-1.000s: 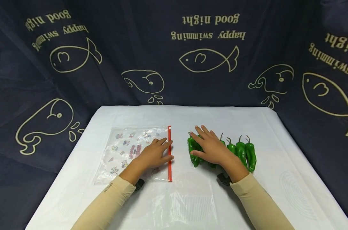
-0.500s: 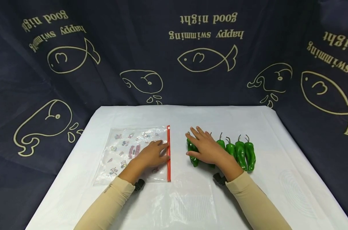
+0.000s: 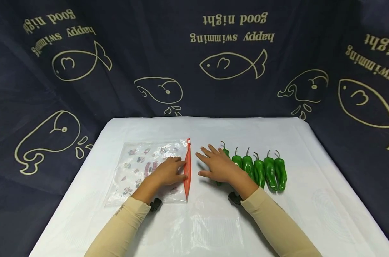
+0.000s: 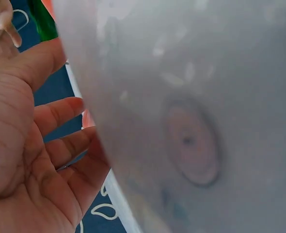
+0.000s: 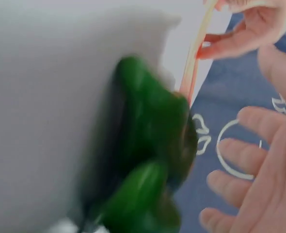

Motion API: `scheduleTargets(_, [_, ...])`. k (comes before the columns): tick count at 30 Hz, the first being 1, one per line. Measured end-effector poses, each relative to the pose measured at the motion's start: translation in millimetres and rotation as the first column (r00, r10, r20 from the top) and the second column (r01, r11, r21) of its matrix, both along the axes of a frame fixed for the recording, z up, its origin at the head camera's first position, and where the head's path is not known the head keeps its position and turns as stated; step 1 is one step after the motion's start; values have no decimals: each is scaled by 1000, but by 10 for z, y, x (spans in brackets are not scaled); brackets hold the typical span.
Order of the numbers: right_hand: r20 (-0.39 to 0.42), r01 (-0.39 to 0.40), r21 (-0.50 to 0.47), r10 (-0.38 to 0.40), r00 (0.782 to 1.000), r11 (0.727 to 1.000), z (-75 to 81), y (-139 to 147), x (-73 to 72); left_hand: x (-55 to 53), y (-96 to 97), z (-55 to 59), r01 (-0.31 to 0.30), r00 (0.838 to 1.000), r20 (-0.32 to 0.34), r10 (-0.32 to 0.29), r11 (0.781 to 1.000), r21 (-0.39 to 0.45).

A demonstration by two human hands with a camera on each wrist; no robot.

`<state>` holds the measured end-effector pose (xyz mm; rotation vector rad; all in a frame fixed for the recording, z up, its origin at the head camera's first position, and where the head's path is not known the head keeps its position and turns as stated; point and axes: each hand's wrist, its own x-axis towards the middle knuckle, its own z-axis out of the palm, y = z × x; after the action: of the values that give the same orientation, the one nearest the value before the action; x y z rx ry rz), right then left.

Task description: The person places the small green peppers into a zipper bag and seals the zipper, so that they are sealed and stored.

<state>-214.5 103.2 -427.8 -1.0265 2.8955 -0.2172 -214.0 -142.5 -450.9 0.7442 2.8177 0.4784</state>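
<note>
In the head view the right hand (image 3: 218, 167) and its forearm cover parts of the leftmost green peppers (image 3: 237, 160), and the left hand (image 3: 170, 172) hides some of the bag (image 3: 130, 171); its exact hold on the red strip (image 3: 188, 171) cannot be made out. Both sleeves (image 3: 279, 228) and the desk (image 3: 310, 150) are cut off at the near side, and writing on the left cuff (image 3: 119, 210) is too small to read. Lettering on the dark cloth (image 3: 245, 96) breaks off far right. The wrist views blur peppers and bag print, cutting both off.
</note>
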Motion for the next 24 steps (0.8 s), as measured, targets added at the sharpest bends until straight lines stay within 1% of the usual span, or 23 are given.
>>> scheduleTargets(6, [30,20,92,-23,999,996,-62,-221,-83,-20,-25,-42,8,999,-38,-8,1000,7])
scheduleTargets(10, [57,17,118,-24,998,993,-105,-337,-146,-19,-40,-47,5,999,-33,-5,1000,11])
scheduleTargets(13, [71,14,124,-23,997,992,-127,-387,-181,-18,-43,-49,3,1000,-23,-3,1000,11])
scheduleTargets(17, [75,10,158,-22,997,987,-147,-426,-207,-23,-47,-50,5,1000,-26,-4,1000,15])
scheduleTargets(20, [85,2,190,-18,996,982,-155,-443,-216,-24,-48,-50,7,999,-32,-7,1000,22])
scheduleTargets(24, [105,-12,207,-10,994,978,-148,-461,-221,-23,-48,-48,7,1000,-30,-6,1000,19])
